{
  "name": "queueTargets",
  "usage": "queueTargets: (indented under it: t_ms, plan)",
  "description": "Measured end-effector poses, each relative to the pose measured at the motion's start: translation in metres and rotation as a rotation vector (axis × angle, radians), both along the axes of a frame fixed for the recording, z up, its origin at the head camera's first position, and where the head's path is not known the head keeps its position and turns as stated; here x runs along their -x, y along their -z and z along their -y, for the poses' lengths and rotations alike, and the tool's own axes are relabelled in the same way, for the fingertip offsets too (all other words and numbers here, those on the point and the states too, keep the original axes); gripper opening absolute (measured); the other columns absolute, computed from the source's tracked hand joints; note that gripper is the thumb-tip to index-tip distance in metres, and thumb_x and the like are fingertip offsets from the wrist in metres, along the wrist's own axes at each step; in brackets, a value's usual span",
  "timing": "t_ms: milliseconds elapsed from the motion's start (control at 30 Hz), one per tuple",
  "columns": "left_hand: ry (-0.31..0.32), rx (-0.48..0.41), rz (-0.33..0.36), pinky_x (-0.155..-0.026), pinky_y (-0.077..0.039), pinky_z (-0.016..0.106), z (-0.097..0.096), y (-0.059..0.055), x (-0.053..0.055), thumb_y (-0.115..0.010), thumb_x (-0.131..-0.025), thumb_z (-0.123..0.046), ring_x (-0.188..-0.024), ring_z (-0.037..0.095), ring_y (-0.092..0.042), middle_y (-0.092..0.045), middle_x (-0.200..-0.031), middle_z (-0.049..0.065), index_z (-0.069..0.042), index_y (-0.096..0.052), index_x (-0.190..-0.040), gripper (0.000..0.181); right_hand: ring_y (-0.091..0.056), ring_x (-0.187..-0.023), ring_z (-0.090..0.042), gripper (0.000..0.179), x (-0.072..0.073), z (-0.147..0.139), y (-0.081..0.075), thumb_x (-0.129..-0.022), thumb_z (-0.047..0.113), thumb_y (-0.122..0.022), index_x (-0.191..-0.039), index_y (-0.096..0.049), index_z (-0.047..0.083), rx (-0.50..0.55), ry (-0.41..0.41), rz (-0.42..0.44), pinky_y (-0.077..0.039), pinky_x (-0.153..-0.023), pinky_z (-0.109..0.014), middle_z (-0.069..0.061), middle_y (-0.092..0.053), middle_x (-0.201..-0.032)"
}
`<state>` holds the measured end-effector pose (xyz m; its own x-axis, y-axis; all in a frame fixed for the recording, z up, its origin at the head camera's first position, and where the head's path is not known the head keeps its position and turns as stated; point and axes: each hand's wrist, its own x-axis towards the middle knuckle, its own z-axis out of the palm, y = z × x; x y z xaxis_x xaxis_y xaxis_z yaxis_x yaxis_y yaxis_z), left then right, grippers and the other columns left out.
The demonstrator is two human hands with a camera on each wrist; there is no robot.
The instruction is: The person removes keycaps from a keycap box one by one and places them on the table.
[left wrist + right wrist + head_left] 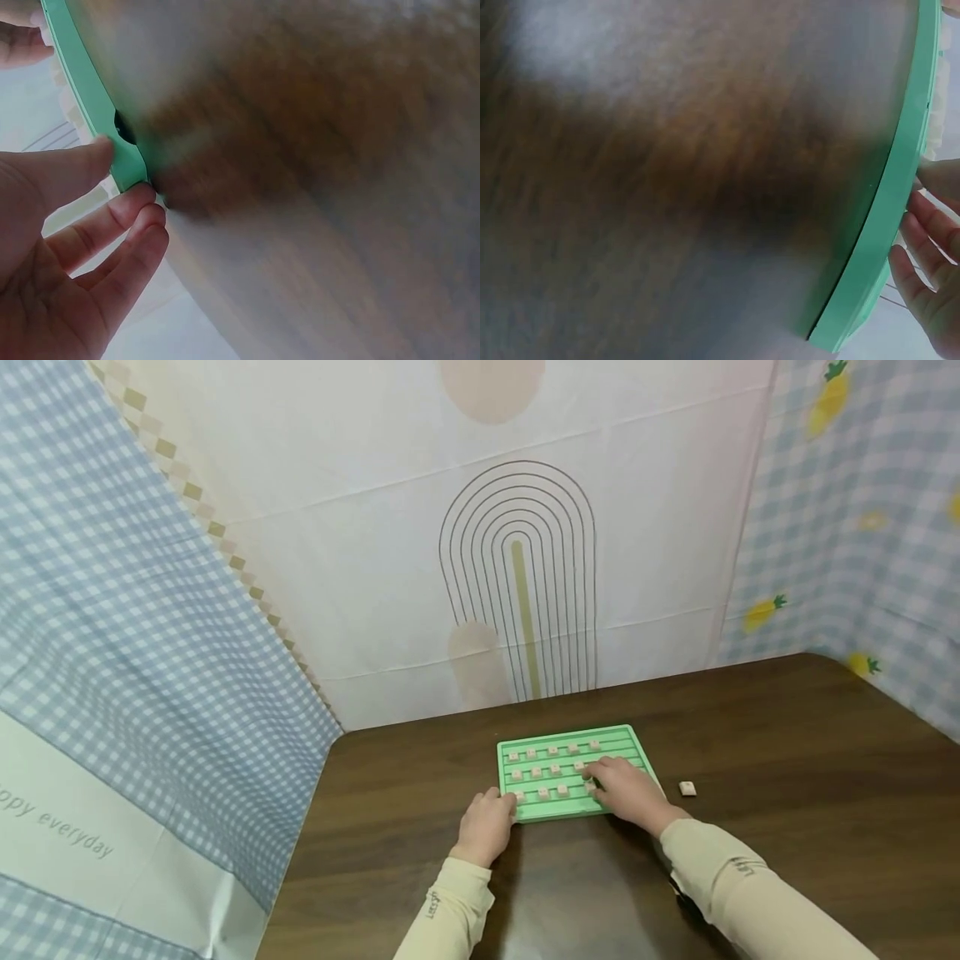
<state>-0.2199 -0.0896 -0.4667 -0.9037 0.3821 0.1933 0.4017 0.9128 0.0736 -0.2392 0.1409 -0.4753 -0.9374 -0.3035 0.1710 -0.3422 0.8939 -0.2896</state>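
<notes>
A light green tray with ridged rows lies on the table, holding several small cream square tiles. My left hand grips its near left corner. In the left wrist view the thumb presses the green side wall, and a fingertip meets the corner from the other side. My right hand reaches over the tray's right part. Its thumb and forefinger pinch a cream tile in the front row, partly hidden by the fingers. In the right wrist view the fingers are beyond the green rim.
One loose cream tile with a dark mark lies right of the tray on the brown wooden table. A dark object shows partly under the right sleeve. Printed cloth hangs behind the table, and checked curtains hang at the sides.
</notes>
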Motion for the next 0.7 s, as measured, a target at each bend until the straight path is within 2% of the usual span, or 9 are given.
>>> queueTargets:
  t_ms: [233, 367, 533, 700]
  plan:
    - [0.007, -0.003, 0.012, -0.056, -0.045, 0.028, 0.0, 0.002, -0.002, -0.069, -0.082, -0.016, -0.066, 0.019, -0.049, -0.054, -0.078, 0.004, -0.013, -0.06, -0.078, 0.01, -0.057, -0.085, -0.022, 0.015, -0.002, 0.002, 0.003, -0.085, 0.019, -0.065, -0.098, -0.067, 0.012, -0.027, 0.025, -0.01, -0.048, -0.069, -0.038, -0.003, -0.064, -0.096]
    - [0.014, -0.029, 0.005, -0.055, -0.043, 0.027, 0.001, 0.0, -0.002, -0.069, -0.081, -0.013, -0.065, 0.019, -0.049, -0.054, -0.077, 0.004, -0.012, -0.059, -0.076, 0.011, -0.057, -0.083, -0.021, 0.013, 0.001, 0.002, 0.002, -0.085, 0.019, -0.065, -0.096, -0.067, 0.013, -0.035, 0.011, -0.005, -0.048, -0.068, -0.037, -0.002, -0.063, -0.093]
    - [0.032, -0.062, 0.022, -0.055, -0.041, 0.026, 0.002, -0.003, 0.001, -0.069, -0.081, -0.011, -0.064, 0.019, -0.048, -0.054, -0.075, 0.004, -0.011, -0.058, -0.073, 0.013, -0.059, -0.088, -0.023, 0.014, 0.005, -0.003, -0.002, -0.086, 0.019, -0.064, -0.098, -0.066, 0.012, -0.02, -0.01, 0.005, -0.05, -0.071, -0.038, -0.003, -0.065, -0.096]
    - [0.066, -0.097, 0.048, -0.056, -0.041, 0.025, 0.005, -0.004, 0.005, -0.068, -0.081, -0.01, -0.065, 0.018, -0.051, -0.055, -0.074, 0.003, -0.011, -0.061, -0.074, 0.011, -0.06, -0.095, -0.025, 0.017, 0.0, -0.023, -0.011, -0.086, 0.016, -0.063, -0.101, -0.066, 0.01, 0.051, -0.007, 0.011, -0.05, -0.074, -0.041, -0.006, -0.065, -0.101]
